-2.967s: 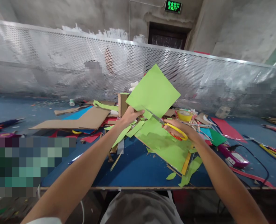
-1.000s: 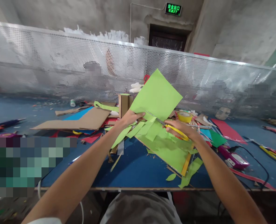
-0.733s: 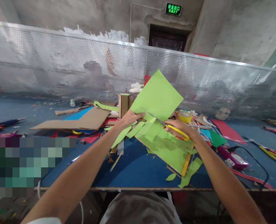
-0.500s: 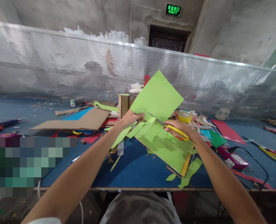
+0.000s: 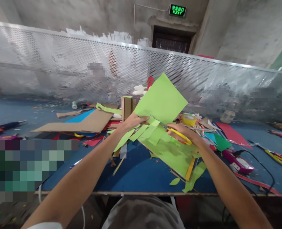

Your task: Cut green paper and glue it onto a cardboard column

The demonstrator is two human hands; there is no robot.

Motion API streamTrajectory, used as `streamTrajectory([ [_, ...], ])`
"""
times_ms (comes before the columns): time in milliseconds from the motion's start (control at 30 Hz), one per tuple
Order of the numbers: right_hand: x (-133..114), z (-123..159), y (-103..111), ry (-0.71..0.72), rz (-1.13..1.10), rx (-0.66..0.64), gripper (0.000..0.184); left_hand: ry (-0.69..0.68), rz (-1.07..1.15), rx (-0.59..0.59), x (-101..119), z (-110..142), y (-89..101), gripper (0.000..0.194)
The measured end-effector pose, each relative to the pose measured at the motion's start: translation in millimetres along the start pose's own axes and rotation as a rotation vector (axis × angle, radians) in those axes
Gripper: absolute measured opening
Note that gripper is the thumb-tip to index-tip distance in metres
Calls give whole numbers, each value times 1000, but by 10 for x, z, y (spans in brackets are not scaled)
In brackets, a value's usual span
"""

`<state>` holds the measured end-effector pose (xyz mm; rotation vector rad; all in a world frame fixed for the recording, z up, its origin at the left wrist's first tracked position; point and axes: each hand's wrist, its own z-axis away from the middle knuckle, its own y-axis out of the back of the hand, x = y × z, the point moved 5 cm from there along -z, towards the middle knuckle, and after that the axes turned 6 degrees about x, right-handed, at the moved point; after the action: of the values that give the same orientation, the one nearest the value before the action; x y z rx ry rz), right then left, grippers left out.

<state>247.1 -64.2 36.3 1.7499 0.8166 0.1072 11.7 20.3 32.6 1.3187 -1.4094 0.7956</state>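
A sheet of light green paper [image 5: 162, 98] is held up over the table, pinched at its lower left edge by my left hand [image 5: 136, 120]. My right hand [image 5: 182, 131] is closed around the yellow handles of a pair of scissors [image 5: 184, 137]. Their blades point left and lie at the sheet's lower edge, where a narrow flap of paper hangs. Below both hands, a green-covered board [image 5: 174, 156] rests on the table with green paper strips [image 5: 155, 136] over its upper part.
Cut cardboard [image 5: 95, 122] and a cardboard post [image 5: 126, 108] stand at left. A yellow tape roll [image 5: 188, 119], a purple power strip [image 5: 238, 161] and pliers [image 5: 271, 154] lie at right. A perforated metal screen [image 5: 60, 70] runs along the back of the blue table [image 5: 141, 178].
The scissor handles have shifted slightly and drawn closer together. The green sheet and my left hand have barely moved.
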Motion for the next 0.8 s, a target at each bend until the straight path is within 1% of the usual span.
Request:
streamTrajectory([
  [167, 33, -31, -13, -14, 15, 1, 52, 19, 9, 10, -10, -3, -7, 13],
  [300, 10, -34, -1, -23, 30, -8, 51, -1, 10, -6, -13, -2, -9, 17],
  [433, 55, -30, 6, -4, 33, -8, 48, -17, 8, -30, -60, -27, 11, 29],
  [533, 140, -28, -3, 9, 27, -11, 46, -59, -1, 2, -102, -71, 75, 36],
  [633, 193, -21, -10, 26, 34, -26, 43, -117, -58, 46, -110, -104, 144, 31],
  [800, 161, 5, 8, 48, 42, -49, 42, -139, -97, 39, -83, -103, 161, 25],
])
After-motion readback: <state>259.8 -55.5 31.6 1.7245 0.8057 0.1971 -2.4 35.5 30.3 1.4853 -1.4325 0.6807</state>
